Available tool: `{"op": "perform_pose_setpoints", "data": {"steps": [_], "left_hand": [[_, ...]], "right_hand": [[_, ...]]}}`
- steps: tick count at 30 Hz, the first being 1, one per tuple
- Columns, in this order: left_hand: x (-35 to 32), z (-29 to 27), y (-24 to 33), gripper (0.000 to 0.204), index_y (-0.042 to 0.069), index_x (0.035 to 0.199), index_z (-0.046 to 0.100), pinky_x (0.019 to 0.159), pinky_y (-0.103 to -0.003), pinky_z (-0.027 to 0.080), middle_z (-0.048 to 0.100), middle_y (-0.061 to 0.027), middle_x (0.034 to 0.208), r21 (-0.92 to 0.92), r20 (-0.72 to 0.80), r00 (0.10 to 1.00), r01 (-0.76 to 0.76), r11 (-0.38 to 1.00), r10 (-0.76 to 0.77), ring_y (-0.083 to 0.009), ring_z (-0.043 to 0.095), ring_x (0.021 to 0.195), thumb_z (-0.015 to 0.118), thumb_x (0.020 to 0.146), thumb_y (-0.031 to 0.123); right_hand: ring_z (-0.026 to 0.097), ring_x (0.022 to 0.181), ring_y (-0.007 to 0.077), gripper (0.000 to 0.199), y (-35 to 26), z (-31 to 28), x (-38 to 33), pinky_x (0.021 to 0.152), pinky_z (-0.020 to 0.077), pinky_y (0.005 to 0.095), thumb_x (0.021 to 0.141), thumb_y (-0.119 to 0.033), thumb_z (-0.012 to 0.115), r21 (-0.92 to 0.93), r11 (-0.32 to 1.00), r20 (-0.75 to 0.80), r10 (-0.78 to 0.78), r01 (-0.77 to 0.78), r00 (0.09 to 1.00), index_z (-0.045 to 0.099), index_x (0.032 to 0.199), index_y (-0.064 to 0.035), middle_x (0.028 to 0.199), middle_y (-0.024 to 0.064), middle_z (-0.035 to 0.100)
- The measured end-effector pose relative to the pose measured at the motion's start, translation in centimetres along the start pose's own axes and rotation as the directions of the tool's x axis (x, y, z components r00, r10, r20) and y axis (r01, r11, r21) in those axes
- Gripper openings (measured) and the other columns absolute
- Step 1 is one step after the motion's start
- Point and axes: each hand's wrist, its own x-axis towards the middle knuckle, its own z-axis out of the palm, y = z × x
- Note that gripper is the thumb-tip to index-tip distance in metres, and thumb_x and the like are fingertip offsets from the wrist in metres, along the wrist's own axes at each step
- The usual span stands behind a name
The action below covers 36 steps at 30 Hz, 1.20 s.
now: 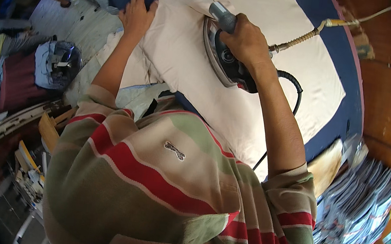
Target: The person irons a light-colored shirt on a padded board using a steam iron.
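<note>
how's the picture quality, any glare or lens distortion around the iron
Head view: fisheye bends the edge of the blue board and blackens the corners; the pale cloth is brightly lit, the iron looks fairly sharp; glare shows at lower right.

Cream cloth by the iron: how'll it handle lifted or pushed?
Cream cloth is probably floppy, given the soft folds at its left edge. Likely light for its spread; it looks thin. Pushed, it may bunch: small creases show beside the left forearm.

Soft light brightens the pale cloth [236,110], while bent fisheye edges fall black.
</note>
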Motion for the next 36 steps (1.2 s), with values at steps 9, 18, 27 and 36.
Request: {"op": "perform_pose_setpoints", "data": {"steps": [9, 18, 27, 36], "left_hand": [[1.5, 0.0, -0.2, 0.020, 0.008, 0.092, 0.056, 0.074, -0.041, 0.046, 0.066, -0.0127, 0.086, -0.196, 0.099, 0.994, 0.056, 0.979, -0.037, -0.0310, 0.063, 0.083, 0.050, 0.090, 0.027], [1.1, 1.2, 0.2, 0.022, 0.011, 0.094, 0.060, 0.084, -0.043, 0.041, 0.064, -0.0103, 0.097, -0.237, -0.013, 0.994, -0.113, 0.965, 0.113, -0.0283, 0.059, 0.095, 0.050, 0.087, 0.029], [1.9, 1.3, -0.7, 0.025, 0.014, 0.093, 0.061, 0.082, -0.045, 0.039, 0.063, -0.0054, 0.087, -0.158, -0.137, 0.979, -0.171, 0.973, 0.150, -0.0269, 0.058, 0.092, 0.054, 0.085, 0.036], [-9.7, -2.0, -1.6, 0.025, 0.005, 0.089, 0.055, 0.064, -0.039, 0.043, 0.057, -0.0128, 0.074, -0.592, 0.187, 0.909, 0.407, 0.696, -0.373, -0.0301, 0.057, 0.069, 0.053, 0.088, 0.030]], "right_hand": [[0.062, 0.084, 0.0391, 0.039, -1.5, 1.1, 3.6, 0.076, 0.0483, 0.0458, 0.073, -0.027, 0.062, -0.029, 0.995, -0.004, -0.092, 0.092, 0.996, 0.053, 0.100, 0.0000, 0.087, 0.0243, 0.064], [0.061, 0.088, 0.0385, 0.041, -4.6, 1.4, 3.8, 0.079, 0.0477, 0.0440, 0.071, -0.026, 0.063, -0.060, 0.989, 0.096, -0.127, 0.133, 0.987, 0.054, 0.102, -0.0012, 0.090, 0.0245, 0.063], [0.061, 0.089, 0.0382, 0.040, -6.5, 2.4, 4.9, 0.079, 0.0468, 0.0437, 0.072, -0.025, 0.063, -0.035, 0.990, 0.085, -0.133, 0.136, 0.988, 0.053, 0.104, -0.0015, 0.091, 0.0251, 0.063], [0.061, 0.089, 0.0397, 0.045, -9.4, 3.5, 8.7, 0.079, 0.0476, 0.0442, 0.071, -0.027, 0.062, -0.055, 0.986, 0.049, -0.157, 0.159, 0.986, 0.053, 0.106, 0.0008, 0.091, 0.0260, 0.063]]}}
